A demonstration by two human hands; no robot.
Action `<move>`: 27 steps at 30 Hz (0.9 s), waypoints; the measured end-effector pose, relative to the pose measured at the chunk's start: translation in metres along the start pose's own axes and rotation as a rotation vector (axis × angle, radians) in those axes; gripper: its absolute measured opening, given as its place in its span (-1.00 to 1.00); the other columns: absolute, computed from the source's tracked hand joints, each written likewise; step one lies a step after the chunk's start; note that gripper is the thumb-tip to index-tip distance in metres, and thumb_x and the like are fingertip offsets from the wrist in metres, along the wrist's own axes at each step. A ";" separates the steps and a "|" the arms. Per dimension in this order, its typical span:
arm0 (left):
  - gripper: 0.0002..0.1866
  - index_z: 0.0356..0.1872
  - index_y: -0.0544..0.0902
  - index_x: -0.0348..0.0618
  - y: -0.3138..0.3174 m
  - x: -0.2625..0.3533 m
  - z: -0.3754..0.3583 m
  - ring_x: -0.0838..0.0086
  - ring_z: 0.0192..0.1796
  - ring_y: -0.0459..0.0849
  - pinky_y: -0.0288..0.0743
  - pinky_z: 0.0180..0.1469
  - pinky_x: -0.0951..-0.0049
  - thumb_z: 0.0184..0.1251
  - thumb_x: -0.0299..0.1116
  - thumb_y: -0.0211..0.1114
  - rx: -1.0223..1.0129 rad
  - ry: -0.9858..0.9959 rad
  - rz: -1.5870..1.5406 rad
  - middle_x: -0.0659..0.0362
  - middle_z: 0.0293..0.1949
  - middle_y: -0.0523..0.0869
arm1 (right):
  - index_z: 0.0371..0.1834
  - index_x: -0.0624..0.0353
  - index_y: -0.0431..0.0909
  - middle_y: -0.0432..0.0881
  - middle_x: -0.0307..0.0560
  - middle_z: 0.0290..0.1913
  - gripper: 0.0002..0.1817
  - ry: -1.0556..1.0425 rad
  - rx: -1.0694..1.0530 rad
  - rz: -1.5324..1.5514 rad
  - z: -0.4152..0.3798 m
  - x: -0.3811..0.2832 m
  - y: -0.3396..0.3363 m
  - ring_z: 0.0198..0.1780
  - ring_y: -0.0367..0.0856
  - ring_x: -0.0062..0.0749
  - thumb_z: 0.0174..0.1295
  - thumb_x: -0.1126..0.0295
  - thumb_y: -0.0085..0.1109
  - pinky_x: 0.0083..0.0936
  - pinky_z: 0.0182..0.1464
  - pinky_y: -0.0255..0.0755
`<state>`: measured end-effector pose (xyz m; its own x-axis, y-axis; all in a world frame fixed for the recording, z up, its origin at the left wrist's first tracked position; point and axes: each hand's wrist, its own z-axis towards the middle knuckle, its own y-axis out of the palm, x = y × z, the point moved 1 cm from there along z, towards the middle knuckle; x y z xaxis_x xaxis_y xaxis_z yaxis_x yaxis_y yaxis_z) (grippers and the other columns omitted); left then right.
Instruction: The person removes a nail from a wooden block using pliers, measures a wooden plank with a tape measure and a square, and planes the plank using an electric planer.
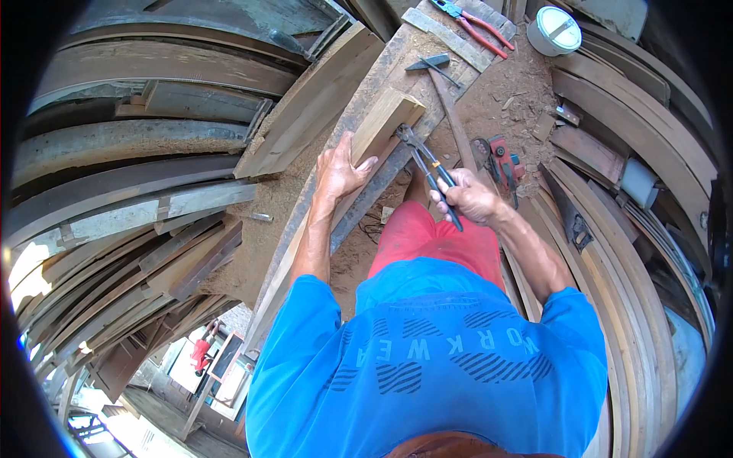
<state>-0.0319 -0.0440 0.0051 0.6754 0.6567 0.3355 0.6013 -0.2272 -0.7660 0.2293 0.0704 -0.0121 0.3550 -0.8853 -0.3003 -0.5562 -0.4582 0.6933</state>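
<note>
My right hand [467,198] grips the dark handles of a pair of pincers [427,164]. The pincers' jaws are at the side of a long wooden beam [382,122], near its far end. My left hand [341,169] rests on the beam with its fingers spread, a little nearer to me than the jaws. The beam lies along a worn workbench [385,76]. Whether the jaws hold anything is too small to tell. A hammer [450,114] lies on the bench beyond the beam's end, its handle reaching over the edge.
Red-handled pliers [481,32] lie at the bench's far end. A white bucket [555,32] stands at the top right. A red power tool [502,164] sits on the ground right of my right hand. Stacked planks [175,137] fill the left, with more at right.
</note>
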 end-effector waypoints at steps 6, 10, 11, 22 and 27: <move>-0.27 0.22 0.55 -0.27 -0.007 0.001 0.004 -0.12 0.00 0.76 0.64 0.09 0.03 0.10 -0.05 0.57 -0.013 -0.005 -0.026 -0.21 -0.07 0.78 | -0.27 0.15 0.45 0.54 -0.28 -0.39 -0.91 -0.119 0.114 -0.181 0.007 0.025 0.020 -0.47 0.52 -0.67 0.35 0.51 -0.09 -0.60 -0.45 0.52; -0.22 0.25 0.55 -0.26 -0.014 -0.015 0.018 -0.07 0.07 0.75 0.60 0.17 0.06 0.06 -0.01 0.59 -0.050 0.014 -0.094 -0.21 -0.02 0.77 | -0.28 0.17 0.44 0.47 -0.24 -0.41 -0.87 -0.279 0.191 -0.441 0.024 0.044 0.024 -0.45 0.45 -0.57 0.19 0.56 -0.12 -0.51 -0.39 0.42; -0.20 0.26 0.54 -0.25 -0.017 -0.019 0.023 -0.06 0.10 0.75 0.58 0.20 0.06 0.05 0.00 0.59 -0.067 0.016 -0.118 -0.21 0.00 0.77 | -0.28 0.18 0.44 0.45 -0.23 -0.42 -0.86 -0.409 0.230 -0.565 0.038 0.060 0.019 -0.44 0.43 -0.54 0.16 0.57 -0.12 -0.47 -0.37 0.40; 0.00 0.42 0.41 -0.30 -0.011 -0.045 0.039 -0.07 0.24 0.67 0.51 0.32 0.12 0.02 0.08 0.62 -0.093 -0.015 -0.125 -0.26 0.15 0.69 | -0.25 0.29 0.41 0.49 0.07 -0.47 -0.83 -0.533 0.375 -0.778 0.025 0.070 0.023 -0.41 0.53 -0.01 0.06 0.55 -0.06 -0.14 -0.27 0.41; 0.12 0.57 0.21 -0.10 0.006 -0.052 0.038 -0.09 0.53 0.33 0.27 0.51 0.07 0.02 0.09 0.62 -0.033 -0.034 -0.020 -0.33 0.45 0.38 | -0.23 0.21 0.44 0.45 -0.13 -0.47 -0.85 -0.643 0.565 -0.730 -0.030 0.052 0.013 -0.45 0.48 -0.34 0.13 0.57 -0.06 -0.36 -0.34 0.42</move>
<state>-0.0796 -0.0528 -0.0379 0.6489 0.6850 0.3314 0.6286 -0.2370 -0.7408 0.2625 0.0210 0.0014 0.3723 -0.1917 -0.9081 -0.6920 -0.7093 -0.1340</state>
